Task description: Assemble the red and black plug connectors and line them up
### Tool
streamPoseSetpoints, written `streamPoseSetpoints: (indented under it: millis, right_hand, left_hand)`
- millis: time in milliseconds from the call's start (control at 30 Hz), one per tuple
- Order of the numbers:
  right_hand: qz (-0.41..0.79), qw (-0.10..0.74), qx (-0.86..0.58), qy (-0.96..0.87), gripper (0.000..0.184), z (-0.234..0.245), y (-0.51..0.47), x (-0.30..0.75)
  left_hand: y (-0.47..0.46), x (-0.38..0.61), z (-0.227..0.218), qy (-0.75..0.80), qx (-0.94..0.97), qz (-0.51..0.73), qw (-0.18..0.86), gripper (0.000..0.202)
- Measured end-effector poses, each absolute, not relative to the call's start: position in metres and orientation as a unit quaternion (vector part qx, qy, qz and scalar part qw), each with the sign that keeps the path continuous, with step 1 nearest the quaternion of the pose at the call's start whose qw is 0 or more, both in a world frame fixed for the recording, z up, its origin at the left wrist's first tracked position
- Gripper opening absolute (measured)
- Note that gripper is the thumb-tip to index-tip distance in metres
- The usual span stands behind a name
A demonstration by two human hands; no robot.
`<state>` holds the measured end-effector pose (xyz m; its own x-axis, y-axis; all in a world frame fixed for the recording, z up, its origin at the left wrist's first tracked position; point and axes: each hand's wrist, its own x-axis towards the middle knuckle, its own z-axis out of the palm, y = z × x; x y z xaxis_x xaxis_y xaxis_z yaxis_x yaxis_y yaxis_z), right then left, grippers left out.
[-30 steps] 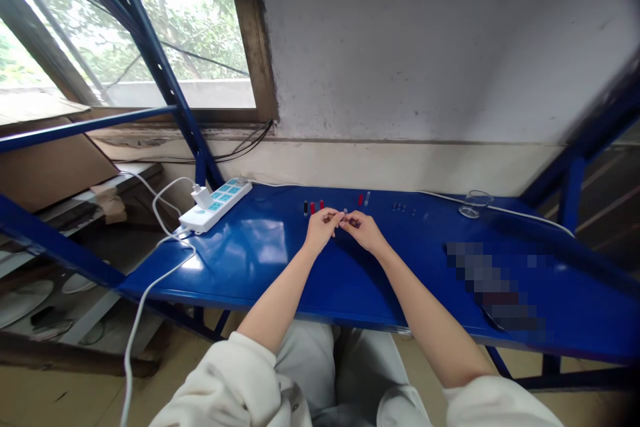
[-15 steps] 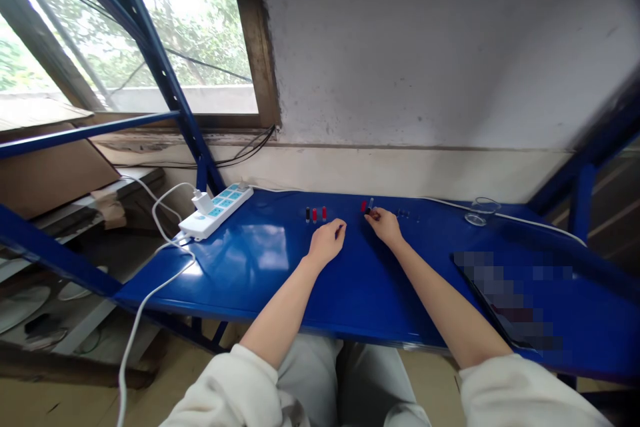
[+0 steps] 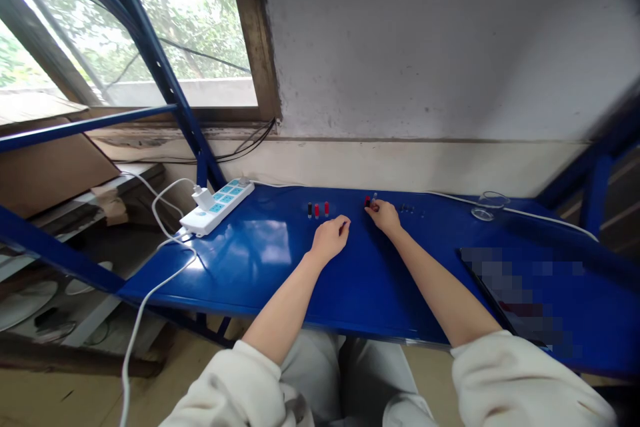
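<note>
My left hand [image 3: 330, 237] rests on the blue shelf [image 3: 260, 260] with its fingers curled loosely; whether it holds anything is hidden. Just beyond it stand three small upright pieces [image 3: 317, 209], one black and two red. My right hand [image 3: 384, 215] reaches to the back of the shelf, its fingertips pinched at a small red piece [image 3: 367, 201] beside a clear one. A few tiny dark bits [image 3: 406, 208] lie to the right of that hand.
A white power strip [image 3: 217, 206] with a plugged-in charger and white cable lies at the shelf's left. A clear glass dish [image 3: 489, 206] and a thin white wire sit at the back right. A blurred flat item [image 3: 520, 280] lies at the right. Blue rack struts frame both sides.
My hands were together in front of me, pinching a small clear piece. They have parted: the right moved back and right to the red piece, the left settled onto the shelf.
</note>
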<state>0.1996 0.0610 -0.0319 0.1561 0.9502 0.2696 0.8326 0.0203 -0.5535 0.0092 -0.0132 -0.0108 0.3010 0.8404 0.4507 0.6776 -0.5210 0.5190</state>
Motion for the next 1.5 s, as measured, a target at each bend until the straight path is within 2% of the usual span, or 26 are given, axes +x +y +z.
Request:
streamPoseSetpoints:
  millis: [533,733,833,1033,1267,1400,1500]
  right_hand:
    - [0.078,0.258,-0.735,-0.622,0.022,-0.025,0.051,0.203]
    - [0.092,0.21,-0.757,-0.611,0.03,-0.017,0.043,0.202]
    - [0.083,0.197,-0.764,-0.609,0.037,-0.008,0.029,0.205]
    - [0.054,0.153,-0.819,-0.55,0.038,0.013,-0.029,0.223]
    - [0.125,0.1,-0.874,-0.46,0.046,0.012,-0.065,0.257]
    - [0.136,0.109,-0.885,-0.433,0.045,0.008,-0.068,0.271]
    - [0.085,0.163,-0.873,-0.451,0.042,0.015,-0.07,0.267]
  left_hand:
    - [-0.014,0.009,-0.01,0.47,0.797,0.358,0.126,0.025]
    - [-0.014,0.009,-0.009,0.469,0.791,0.366,0.139,0.024]
    - [-0.014,0.008,-0.01,0.46,0.786,0.386,0.147,0.022]
    - [-0.013,0.007,-0.012,0.453,0.79,0.39,0.137,0.022]
    - [-0.013,0.008,-0.013,0.455,0.793,0.382,0.135,0.024]
    - [-0.014,0.008,-0.013,0.459,0.792,0.381,0.132,0.023]
    - [-0.014,0.007,-0.012,0.472,0.785,0.381,0.128,0.022]
